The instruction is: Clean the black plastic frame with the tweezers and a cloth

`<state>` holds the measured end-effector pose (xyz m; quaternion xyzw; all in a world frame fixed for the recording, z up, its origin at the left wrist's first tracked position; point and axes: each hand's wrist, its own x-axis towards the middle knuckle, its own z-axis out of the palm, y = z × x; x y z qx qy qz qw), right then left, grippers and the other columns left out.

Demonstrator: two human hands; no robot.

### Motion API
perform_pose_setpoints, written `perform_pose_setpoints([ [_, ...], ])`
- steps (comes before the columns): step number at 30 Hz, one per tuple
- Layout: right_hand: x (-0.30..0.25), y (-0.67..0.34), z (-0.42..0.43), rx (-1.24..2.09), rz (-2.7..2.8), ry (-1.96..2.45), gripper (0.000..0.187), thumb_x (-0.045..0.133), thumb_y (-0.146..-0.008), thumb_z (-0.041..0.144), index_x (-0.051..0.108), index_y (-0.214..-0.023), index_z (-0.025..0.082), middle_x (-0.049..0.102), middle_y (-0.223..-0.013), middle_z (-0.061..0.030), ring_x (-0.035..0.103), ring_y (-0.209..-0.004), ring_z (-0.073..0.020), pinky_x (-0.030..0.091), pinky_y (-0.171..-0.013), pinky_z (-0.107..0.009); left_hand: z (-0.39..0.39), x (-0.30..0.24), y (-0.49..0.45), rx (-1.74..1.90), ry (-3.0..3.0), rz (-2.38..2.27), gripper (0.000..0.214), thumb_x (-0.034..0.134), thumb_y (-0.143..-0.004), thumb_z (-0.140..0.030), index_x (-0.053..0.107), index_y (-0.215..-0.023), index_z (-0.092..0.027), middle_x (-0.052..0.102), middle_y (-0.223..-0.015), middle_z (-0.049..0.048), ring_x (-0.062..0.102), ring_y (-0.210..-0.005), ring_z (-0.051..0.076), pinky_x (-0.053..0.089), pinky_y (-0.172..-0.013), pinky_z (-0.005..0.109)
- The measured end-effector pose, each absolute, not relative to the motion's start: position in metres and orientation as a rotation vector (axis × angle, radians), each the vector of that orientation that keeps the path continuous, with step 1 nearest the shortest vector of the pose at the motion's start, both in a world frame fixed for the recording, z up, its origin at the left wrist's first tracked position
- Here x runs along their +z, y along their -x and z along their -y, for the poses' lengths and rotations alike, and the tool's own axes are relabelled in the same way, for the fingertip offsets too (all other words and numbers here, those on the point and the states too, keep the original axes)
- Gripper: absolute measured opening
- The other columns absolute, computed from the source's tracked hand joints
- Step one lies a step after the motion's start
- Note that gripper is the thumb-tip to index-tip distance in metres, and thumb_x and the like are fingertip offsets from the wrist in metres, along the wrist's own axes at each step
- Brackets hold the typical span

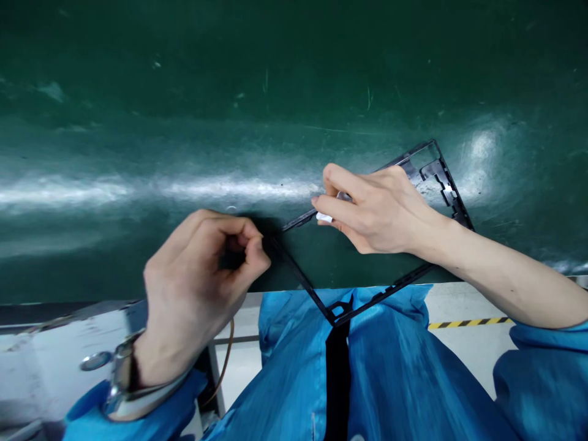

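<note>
A thin black rectangular plastic frame [303,280] lies tilted across the table edge, one corner jutting out over the front. At its left corner, my left hand [202,269] is closed in a pinch, thumb against forefinger. Whatever is between those fingertips, if anything, is hidden. My right hand [381,211] lies over the frame's far side with its fingers bent. A small white piece [324,217] shows between its fingers, next to the frame's far rail. Notched black brackets line the frame's right end, partly covered by my right wrist.
The green tabletop [229,92] has scratches and a bright glare band. Its front edge runs close to my blue work coat [294,367]. Below on the left are a white surface [55,361] and a brown cable [226,361]. Yellow-black tape [468,323] marks the floor.
</note>
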<state>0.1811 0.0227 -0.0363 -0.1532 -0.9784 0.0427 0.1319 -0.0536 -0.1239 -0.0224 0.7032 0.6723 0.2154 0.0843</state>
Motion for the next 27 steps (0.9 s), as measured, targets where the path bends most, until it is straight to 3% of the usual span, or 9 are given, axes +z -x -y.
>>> perform_pose_setpoints([
  [8,-0.035,-0.181,-0.023,0.14,2.871,0.448,0.018,0.045,-0.107,0.018,0.062,-0.11,0.018,0.067,-0.12,-0.0031,0.046,-0.073,-0.0068,0.01,-0.064,-0.03,0.121,-0.02,0.048,0.564,-2.2,-1.958,0.014,0.067,-0.099,-0.016,0.065,-0.11,-0.025,0.074,-0.101,-0.0012,0.065,-0.087,0.013,0.052,-0.082,0.027],
  [15,-0.029,-0.18,-0.023,0.085,2.899,0.451,0.014,0.049,-0.104,0.016,0.062,-0.105,0.02,0.067,-0.112,-0.0013,0.054,-0.072,-0.0077,0.011,-0.059,-0.031,0.115,-0.009,0.04,0.338,-2.458,-1.957,0.007,0.066,-0.099,-0.019,0.065,-0.103,-0.025,0.068,-0.092,0.0031,0.052,-0.084,0.022,0.038,-0.072,0.037],
  [21,-0.03,-0.179,-0.023,0.2,2.926,0.488,0.021,0.041,-0.104,0.011,0.06,-0.111,0.019,0.065,-0.119,-0.0026,0.054,-0.077,-0.0066,0.013,-0.065,-0.029,0.108,-0.008,0.037,0.288,-2.39,-1.989,0.011,0.061,-0.1,-0.019,0.062,-0.091,-0.026,0.056,-0.084,0.0011,0.05,-0.082,0.02,0.034,-0.071,0.035],
  [27,-0.03,-0.179,-0.022,0.239,2.923,0.49,0.025,0.039,-0.105,0.011,0.06,-0.114,0.019,0.063,-0.116,-0.0028,0.053,-0.078,-0.007,0.017,-0.066,-0.027,0.113,-0.013,0.043,0.382,-2.172,-2.056,0.005,0.064,-0.098,-0.024,0.063,-0.094,-0.027,0.062,-0.088,0.0003,0.056,-0.085,0.018,0.04,-0.076,0.032],
])
